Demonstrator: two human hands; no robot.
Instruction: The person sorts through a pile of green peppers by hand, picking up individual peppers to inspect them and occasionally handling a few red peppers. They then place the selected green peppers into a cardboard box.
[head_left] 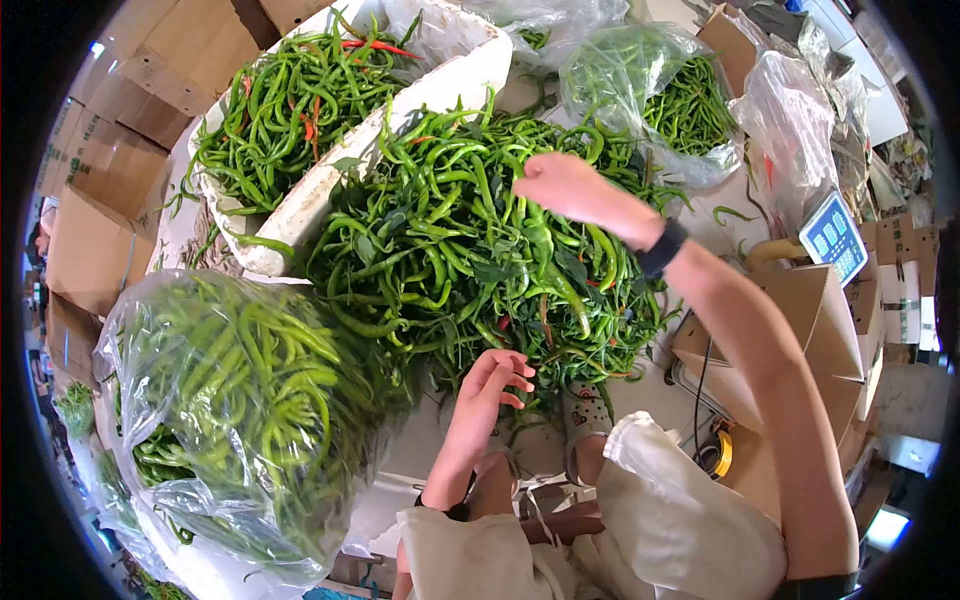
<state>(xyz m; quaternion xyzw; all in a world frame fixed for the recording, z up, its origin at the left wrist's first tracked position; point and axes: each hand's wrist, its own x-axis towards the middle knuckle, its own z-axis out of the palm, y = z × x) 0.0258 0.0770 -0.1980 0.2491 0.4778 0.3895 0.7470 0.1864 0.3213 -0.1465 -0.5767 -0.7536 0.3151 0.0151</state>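
A large heap of green peppers [430, 240] with leaves and a few red ones lies in front of me. Over its right part is my right hand [555, 188], fingers curled closed against the peppers; what they grip is hidden. My left hand [493, 380] is at the heap's near edge, palm up, with its fingers bent and apart and nothing in it. A white foam box [400, 120] full of green and red peppers stands at the upper left. Near me on the left bulges a clear plastic bag [240, 380] of green peppers.
Another clear bag of peppers [690, 105] sits at the back right, near an empty-looking plastic bag [790, 130]. A scale display [833, 237], an open cardboard box [780, 330] and a yellow tape roll [716, 453] are on the right. Cardboard boxes [105, 240] stand at the left.
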